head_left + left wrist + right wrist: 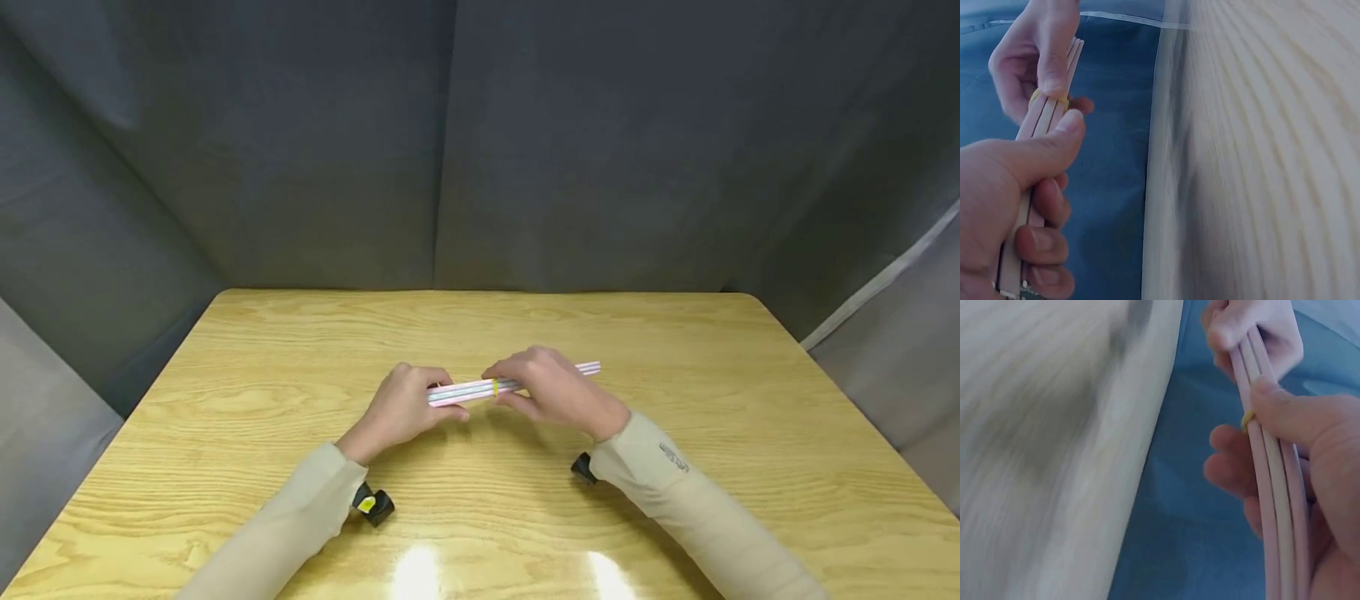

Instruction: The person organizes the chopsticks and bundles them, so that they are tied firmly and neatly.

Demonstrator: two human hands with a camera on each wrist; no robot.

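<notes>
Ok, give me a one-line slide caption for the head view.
Both hands, left hand and right hand, hold a bundle of pale straws with a yellow rubber band above a wooden table.

My left grip point(401, 408) and right grip point(558, 392) around a bundle of pale straws point(480, 388), yellow rubber band point(495, 387) at mid-bundle, held just above wooden worktop point(675, 350), grey curtain point(450, 142) behind

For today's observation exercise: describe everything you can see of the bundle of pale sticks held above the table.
The bundle of pale sticks is a handful of thin, straight, pinkish-white rods, plastic-looking, lying side by side. A yellow rubber band rings them near the middle. The bundle is held roughly level just above the wooden table, its right end tilted slightly up and poking out. The left hand grips one end with curled fingers; the right hand holds it beside the band, thumb pressing close to it.
</notes>
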